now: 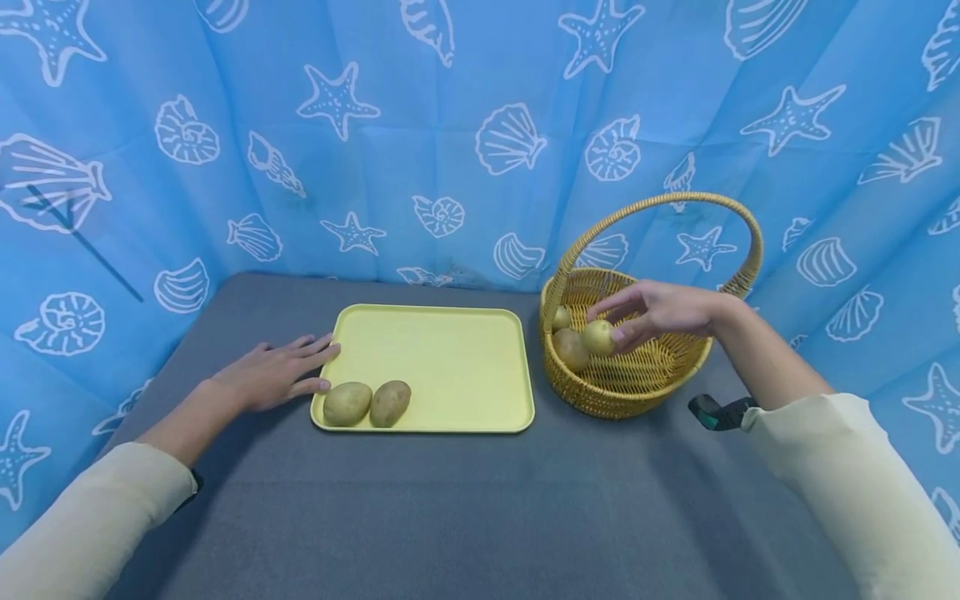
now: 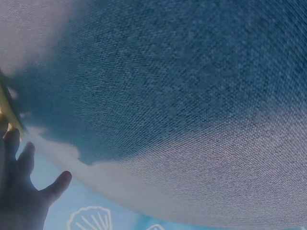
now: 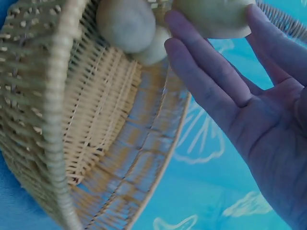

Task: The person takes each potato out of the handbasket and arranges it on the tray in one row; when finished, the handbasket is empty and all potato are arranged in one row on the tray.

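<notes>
In the head view my right hand [image 1: 651,312] pinches a potato [image 1: 598,337] between thumb and fingers, over the left part of a wicker basket [image 1: 600,406]. The right wrist view shows the held potato [image 3: 213,18] at the fingertips, with two more potatoes inside the basket; the nearer of these is a brown potato [image 3: 127,24]. My left hand [image 1: 272,375] lies with fingers spread, fingertips at the left rim of a yellow tray [image 1: 450,358]. Two potatoes rest in the tray's near left corner, a rounder potato [image 1: 347,404] beside a browner potato [image 1: 391,403].
The basket's tall arched handle [image 1: 660,200] rises over its opening, close to the right hand. A grey cloth-covered table [image 1: 450,508] carries tray and basket. Behind it hangs a blue curtain [image 1: 420,167] with white shells and starfish.
</notes>
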A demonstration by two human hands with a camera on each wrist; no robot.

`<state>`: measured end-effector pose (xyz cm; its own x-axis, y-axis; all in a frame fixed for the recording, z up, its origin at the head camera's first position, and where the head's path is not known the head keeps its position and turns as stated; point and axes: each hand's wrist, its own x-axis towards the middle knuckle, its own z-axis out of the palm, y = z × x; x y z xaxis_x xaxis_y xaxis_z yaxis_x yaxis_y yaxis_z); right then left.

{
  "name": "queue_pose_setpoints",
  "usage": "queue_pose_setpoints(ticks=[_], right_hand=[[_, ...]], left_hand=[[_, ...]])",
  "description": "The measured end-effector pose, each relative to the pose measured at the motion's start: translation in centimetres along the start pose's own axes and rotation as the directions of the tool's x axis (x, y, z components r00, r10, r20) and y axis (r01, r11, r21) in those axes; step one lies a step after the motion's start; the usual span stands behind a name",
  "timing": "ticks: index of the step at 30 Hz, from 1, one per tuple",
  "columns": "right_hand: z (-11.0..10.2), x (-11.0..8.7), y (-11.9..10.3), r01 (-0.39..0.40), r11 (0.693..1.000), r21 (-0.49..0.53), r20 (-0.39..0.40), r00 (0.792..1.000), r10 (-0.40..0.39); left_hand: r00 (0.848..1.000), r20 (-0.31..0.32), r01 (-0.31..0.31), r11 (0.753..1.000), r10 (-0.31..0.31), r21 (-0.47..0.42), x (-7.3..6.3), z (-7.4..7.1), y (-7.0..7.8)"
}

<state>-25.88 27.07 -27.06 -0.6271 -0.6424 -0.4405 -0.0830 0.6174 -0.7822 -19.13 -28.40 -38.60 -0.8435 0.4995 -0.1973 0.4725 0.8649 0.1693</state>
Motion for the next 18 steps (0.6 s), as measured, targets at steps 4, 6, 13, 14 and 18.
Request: queue_pose_setpoints(ticks=[4, 6, 13, 14, 18], right_hand=[[1.2, 0.1, -1.5, 0.113, 0.989, -0.096, 0.051, 0.993, -0.108], [1.9, 0.4, -2.3, 0.173, 0.973, -0.155, 0.072, 0.984, -0.163], [5.1, 2.4, -5.2, 0.290, 0.920, -0.264, 0.131, 0.956, -0.264], [5.7, 2.8, -5.5, 0.309, 0.913, -0.267, 0.146, 0.949, -0.279], [7.7, 5.0, -6.2, 0.359, 0.896, -0.261, 0.184, 0.930, -0.319]], left_hand=[[1.000, 0.002, -0.004, 1.000, 0.004, 0.010, 0.0, -0.2, 0.1], [1.000, 0.002, -0.006, 1.000, 0.006, 0.011, 0.0, -0.3, 0.2], [1.000, 0.008, -0.005, 1.000, 0.005, 0.012, 0.0, -0.3, 0.4], [1.000, 0.007, -0.007, 1.000, 0.007, 0.014, 0.0, -0.3, 0.4], [1.000, -0.004, -0.016, 1.000, 0.016, 0.025, 0.0, -0.2, 0.4]])
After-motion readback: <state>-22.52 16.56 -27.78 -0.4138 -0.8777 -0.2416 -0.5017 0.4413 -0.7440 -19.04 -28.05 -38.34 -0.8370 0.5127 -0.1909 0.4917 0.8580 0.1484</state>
